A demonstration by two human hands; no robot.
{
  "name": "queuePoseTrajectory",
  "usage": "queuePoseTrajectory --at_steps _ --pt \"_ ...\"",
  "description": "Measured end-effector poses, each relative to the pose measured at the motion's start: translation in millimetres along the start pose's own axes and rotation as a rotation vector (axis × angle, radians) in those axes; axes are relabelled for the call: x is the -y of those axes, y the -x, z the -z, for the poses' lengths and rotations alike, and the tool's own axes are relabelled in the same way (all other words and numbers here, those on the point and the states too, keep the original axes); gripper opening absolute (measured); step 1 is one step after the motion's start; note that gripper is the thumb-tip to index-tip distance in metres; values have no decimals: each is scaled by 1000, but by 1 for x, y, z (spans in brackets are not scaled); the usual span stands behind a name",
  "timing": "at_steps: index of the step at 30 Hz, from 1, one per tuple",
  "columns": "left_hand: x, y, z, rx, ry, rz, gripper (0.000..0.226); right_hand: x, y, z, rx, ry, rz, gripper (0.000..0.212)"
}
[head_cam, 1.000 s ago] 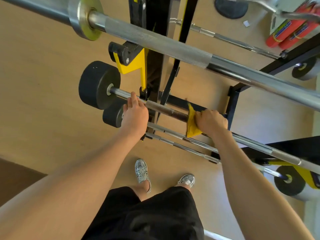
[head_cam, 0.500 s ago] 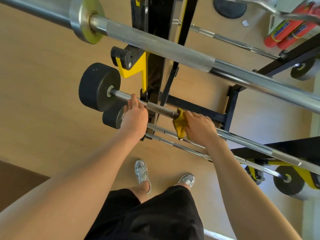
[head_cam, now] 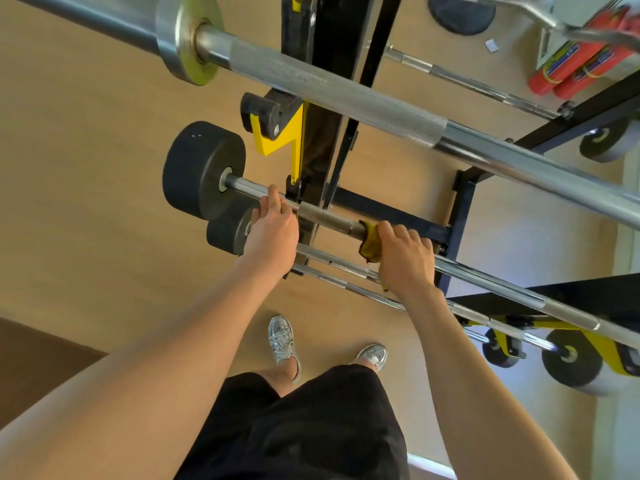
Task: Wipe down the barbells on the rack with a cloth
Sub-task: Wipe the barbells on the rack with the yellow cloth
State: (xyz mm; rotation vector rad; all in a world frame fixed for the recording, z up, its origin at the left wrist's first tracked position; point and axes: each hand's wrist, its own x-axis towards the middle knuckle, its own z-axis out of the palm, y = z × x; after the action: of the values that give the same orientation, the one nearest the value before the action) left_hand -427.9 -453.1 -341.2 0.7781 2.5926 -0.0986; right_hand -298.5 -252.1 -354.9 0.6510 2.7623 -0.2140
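We are gripping the barbell [head_cam: 329, 219] with our left hand [head_cam: 273, 233], its fingers [head_cam: 275, 199] curling over the shaft just beside the black weight [head_cam: 197, 171], where the bar is lying across the rack [head_cam: 332, 29]. Our right hand [head_cam: 403, 261] is pressing the yellow cloth [head_cam: 367, 242] round the same shaft, fingers closing over both, at the end of the knurled stretch.

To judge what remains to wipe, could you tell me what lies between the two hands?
In the head view, a bare knurled stretch of the barbell runs from the left hand to the cloth under the right hand.
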Motion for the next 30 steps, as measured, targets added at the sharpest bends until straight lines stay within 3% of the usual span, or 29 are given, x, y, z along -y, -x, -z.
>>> queuePoseTrajectory --at_steps 3,5,8,11,13,16,20,26,30 --pt "2 0 2 7 -17 -26 78 0 0 -5 61 46 -225 57" --pt "2 0 2 19 -9 -29 78 40 -13 -3 80 28 -245 62" --pt "0 0 2 11 19 -1 79 96 -25 -6 -1 -9 -25 62" --pt "0 1 3 7 56 14 85 78 -26 5 -30 -75 178 61" --pt "2 3 4 -5 91 9 87 34 -19 10 40 -159 153 50" --pt "6 4 5 5 143 -2 88 -19 3 13 -10 -202 -9 11" --pt "10 4 7 27 179 -26 89 29 -13 17 11 -173 -204 32" --pt "10 4 11 42 222 -18 85 144 -42 2 -38 -213 21 31" --pt "12 8 11 0 213 -47 80 120 -38 0 -77 -104 185 46"
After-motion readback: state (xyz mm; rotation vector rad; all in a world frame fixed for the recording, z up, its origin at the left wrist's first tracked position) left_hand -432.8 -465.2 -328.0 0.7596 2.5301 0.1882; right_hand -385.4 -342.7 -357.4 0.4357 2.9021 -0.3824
